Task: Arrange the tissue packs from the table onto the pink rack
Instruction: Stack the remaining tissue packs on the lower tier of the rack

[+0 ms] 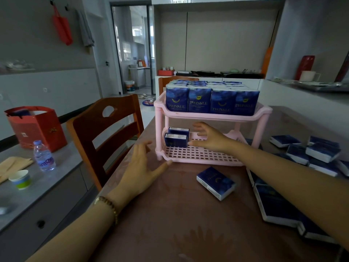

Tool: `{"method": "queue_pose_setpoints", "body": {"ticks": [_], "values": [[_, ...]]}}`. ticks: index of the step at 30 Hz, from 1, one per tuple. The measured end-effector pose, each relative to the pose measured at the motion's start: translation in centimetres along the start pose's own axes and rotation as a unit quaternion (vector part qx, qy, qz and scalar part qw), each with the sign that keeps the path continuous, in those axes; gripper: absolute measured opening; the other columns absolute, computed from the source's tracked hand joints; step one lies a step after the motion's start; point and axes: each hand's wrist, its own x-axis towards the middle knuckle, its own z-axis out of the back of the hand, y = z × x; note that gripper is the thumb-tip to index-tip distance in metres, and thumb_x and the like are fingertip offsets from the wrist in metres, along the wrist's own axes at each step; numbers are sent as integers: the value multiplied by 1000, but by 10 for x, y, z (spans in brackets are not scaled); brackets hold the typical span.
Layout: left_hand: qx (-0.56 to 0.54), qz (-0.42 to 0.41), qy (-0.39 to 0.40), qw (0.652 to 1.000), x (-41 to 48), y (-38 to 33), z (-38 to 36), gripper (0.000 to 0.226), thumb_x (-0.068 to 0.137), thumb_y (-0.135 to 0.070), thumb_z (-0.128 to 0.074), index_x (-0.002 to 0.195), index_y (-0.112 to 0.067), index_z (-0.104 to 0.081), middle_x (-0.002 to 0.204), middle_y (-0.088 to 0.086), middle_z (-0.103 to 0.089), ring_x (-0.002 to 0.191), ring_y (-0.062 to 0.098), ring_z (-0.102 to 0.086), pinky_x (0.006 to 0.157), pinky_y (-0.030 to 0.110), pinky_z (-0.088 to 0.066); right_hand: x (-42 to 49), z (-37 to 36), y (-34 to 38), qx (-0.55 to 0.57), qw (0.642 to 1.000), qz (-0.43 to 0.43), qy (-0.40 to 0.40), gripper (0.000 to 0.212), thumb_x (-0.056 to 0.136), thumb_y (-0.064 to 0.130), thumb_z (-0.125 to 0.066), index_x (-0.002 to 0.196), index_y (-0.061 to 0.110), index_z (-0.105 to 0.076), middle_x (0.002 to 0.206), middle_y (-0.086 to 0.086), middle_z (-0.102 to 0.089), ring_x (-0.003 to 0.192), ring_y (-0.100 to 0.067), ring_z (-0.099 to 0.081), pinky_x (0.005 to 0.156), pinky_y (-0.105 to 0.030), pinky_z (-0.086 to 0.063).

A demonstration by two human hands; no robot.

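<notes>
A pink two-shelf rack (211,157) stands on the brown table. Its top shelf is packed with upright dark blue tissue packs (200,102). Two packs (176,139) stand at the left of the lower shelf. My right hand (209,138) is inside the lower shelf, fingers spread and relaxed, just right of those two packs and holding nothing. My left hand (143,167) lies open on the table at the rack's front left corner, thumb by the lower shelf's edge. One loose pack (216,183) lies flat in front of the rack.
Several more tissue packs (317,154) are heaped at the table's right, with others (279,207) along the right front edge. A wooden chair (105,133) stands left of the table. On the grey counter at left are a water bottle (43,156), a paper cup (20,179) and a red gift bag (37,127).
</notes>
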Motion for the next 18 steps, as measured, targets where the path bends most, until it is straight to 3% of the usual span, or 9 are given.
{"method": "queue_pose_setpoints", "body": {"ticks": [5,10,12,14,18], "values": [[-9,-52,-49,997,-6,-15,-4,48,79,-40,-68,109,-27,-33,109,-7,-42,95,8,-47,72,7,-37,-34,20,-2,-15,1000,12,21,64,81,32,-69,136,22,-37,143,0,-40,129,-17,-42,103,-30,-38],[-93,-62,41,993,-15,-41,-14,27,82,-48,-55,101,-31,-51,101,-18,-53,91,2,-54,72,14,-45,-79,45,-1,-11,998,10,59,46,81,30,-68,124,25,-51,124,14,-53,116,-4,-52,90,-11,-43],[-106,-54,113,986,-19,-54,-23,35,76,-58,-49,102,-35,-52,103,-19,-53,92,2,-54,74,14,-46,-104,56,-3,-10,997,1,77,43,79,33,-68,120,27,-54,118,20,-55,111,4,-53,87,-6,-45],[-79,-38,179,980,-21,-65,-32,48,76,-61,-46,114,-32,-52,108,-16,-53,92,1,-53,73,11,-44,-129,67,-6,-15,997,-12,77,44,71,41,-67,113,30,-58,117,18,-58,108,5,-55,92,-13,-46],[20,-60,208,976,-18,-84,-48,50,83,-61,-47,118,-26,-57,112,-7,-57,93,6,-53,80,21,-46,-164,84,-13,-67,996,-52,3,42,61,53,-68,96,29,-64,99,13,-67,90,3,-62,89,-24,-51]]}}
